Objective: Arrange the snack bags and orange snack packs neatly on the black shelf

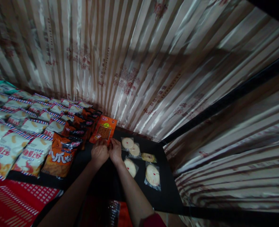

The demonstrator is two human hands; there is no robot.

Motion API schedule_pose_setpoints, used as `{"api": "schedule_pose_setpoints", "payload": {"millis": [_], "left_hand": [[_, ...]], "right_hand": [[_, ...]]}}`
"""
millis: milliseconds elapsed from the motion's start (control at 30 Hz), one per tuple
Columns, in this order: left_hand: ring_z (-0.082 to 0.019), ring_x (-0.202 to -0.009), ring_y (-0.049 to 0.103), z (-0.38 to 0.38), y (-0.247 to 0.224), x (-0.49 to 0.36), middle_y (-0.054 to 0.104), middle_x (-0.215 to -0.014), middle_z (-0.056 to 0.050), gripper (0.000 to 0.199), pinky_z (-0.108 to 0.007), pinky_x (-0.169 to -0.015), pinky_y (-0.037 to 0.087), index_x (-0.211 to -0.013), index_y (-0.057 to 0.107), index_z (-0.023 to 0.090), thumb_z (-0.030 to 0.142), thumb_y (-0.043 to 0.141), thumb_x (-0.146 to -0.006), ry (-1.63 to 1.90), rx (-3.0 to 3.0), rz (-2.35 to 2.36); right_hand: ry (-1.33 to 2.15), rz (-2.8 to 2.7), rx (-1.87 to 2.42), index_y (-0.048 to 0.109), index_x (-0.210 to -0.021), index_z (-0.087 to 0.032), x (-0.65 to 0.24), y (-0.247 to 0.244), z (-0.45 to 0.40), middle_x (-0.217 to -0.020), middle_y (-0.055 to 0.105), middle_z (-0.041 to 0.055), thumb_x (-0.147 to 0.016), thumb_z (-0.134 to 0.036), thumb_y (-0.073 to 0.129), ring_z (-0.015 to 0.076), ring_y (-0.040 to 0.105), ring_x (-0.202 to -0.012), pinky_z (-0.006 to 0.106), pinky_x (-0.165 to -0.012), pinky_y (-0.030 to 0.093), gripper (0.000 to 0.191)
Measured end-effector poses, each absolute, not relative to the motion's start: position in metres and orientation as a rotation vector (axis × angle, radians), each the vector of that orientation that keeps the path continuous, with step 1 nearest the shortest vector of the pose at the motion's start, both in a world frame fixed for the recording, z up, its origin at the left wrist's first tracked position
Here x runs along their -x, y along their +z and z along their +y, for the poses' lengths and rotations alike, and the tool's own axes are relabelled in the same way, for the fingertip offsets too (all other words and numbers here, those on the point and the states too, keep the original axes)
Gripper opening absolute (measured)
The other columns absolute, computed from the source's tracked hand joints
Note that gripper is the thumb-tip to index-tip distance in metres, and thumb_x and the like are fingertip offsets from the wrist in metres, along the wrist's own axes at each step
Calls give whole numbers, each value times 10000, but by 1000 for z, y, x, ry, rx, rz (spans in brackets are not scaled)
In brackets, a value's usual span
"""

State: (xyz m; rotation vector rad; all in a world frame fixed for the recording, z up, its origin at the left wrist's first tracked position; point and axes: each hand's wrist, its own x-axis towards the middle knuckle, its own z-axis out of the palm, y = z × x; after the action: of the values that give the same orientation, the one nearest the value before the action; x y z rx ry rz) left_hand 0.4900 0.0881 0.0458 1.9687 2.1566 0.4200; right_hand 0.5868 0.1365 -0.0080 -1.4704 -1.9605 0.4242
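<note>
A flat orange snack packet [104, 128] with a picture of brown sticks lies at the back of the black table. My left hand [100, 154] is closed at its lower edge, with the fingers over the front. Beside it, my right hand [115, 149] pinches the lower right corner, its thumb close to the left hand. Left of the packet stands a row of darker orange snack bags [84, 124], with a larger orange snack bag [60, 156] at the front. To the right, round pale wafers in a clear wrapper [127, 143] lie close to my right hand.
White snack bags with striped edges [32, 126] fill the left side in rows. More wrapped wafers [152, 174] and a small yellowish packet [149, 157] lie on the black table [164, 195]. Striped sheeting [125, 56] hangs behind, and a dark pole [224, 101] slants across the right.
</note>
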Motion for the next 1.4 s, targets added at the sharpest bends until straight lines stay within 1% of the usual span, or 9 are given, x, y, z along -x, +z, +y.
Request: {"api": "schedule_pose_setpoints", "payload": {"millis": [233,467,667,800,933,1067,1167,1300,1400], "left_hand": [[-288,-1213,458,87,47,-490,603,-1191,-162,381,-401,-976,401,-1165,592,75,175,441,-829,478,-1969,2147],[-279,-1176,493,87,49,-489,603,-1183,-159,366,-390,-953,422,-1159,594,87,186,444,-840,458,-1981,2149],[-282,-1173,492,88,48,-490,615,-1161,-147,363,-387,-947,424,-1159,594,92,200,441,-847,440,-1974,2178],[-274,-1178,491,89,48,-491,620,-1154,-141,347,-374,-957,416,-1126,613,99,205,433,-849,453,-1962,2200],[-278,-1174,494,88,50,-491,639,-1098,-148,336,-364,-954,415,-1092,632,100,200,433,-841,502,-1963,2194],[-278,-1181,475,76,53,-495,618,-1142,-159,335,-369,-956,409,-1094,621,94,200,425,-843,508,-2002,2157],[-255,-1143,496,61,54,-502,616,-1155,-129,312,-343,-929,422,-1063,625,122,188,405,-852,485,-2037,2070],[-192,-1005,580,39,54,-514,658,-1055,-89,311,-287,-881,439,-1050,613,141,188,357,-878,461,-2041,1852],[-149,-951,598,18,55,-521,667,-1012,-48,298,-249,-868,434,-1004,617,180,193,342,-891,453,-2101,1717]], "right_hand": [[428,-1953,1469,646,-1120,-133,-587,-9,135,-1073,645,122,-759,-56,437,219,546,-1043,387,-957,424,424],[442,-1931,1475,642,-1121,-136,-585,-7,132,-1078,646,124,-772,-72,427,225,539,-1064,390,-955,425,415],[438,-1911,1491,659,-1091,-117,-585,-7,134,-1055,656,127,-758,-62,429,219,548,-1054,363,-948,433,408],[453,-1879,1465,676,-1050,-114,-584,-6,134,-1036,666,126,-749,-57,430,217,562,-1044,368,-956,433,393],[511,-1838,1474,688,-1008,-105,-586,-4,126,-1115,635,147,-781,-78,423,213,566,-1069,360,-971,431,350],[575,-1851,1485,683,-1009,-123,-594,3,105,-1180,604,132,-783,-76,429,201,558,-1093,350,-983,424,343],[589,-1867,1484,674,-1018,-126,-604,12,82,-1197,595,125,-781,-69,426,199,542,-1114,352,-990,417,347],[539,-1868,1439,662,-1040,-124,-623,27,41,-1157,617,118,-807,-89,407,182,547,-1104,330,-988,420,348],[473,-1843,1382,635,-1098,-126,-642,33,1,-1148,625,115,-841,-121,373,173,544,-1106,334,-1000,414,366]]}}
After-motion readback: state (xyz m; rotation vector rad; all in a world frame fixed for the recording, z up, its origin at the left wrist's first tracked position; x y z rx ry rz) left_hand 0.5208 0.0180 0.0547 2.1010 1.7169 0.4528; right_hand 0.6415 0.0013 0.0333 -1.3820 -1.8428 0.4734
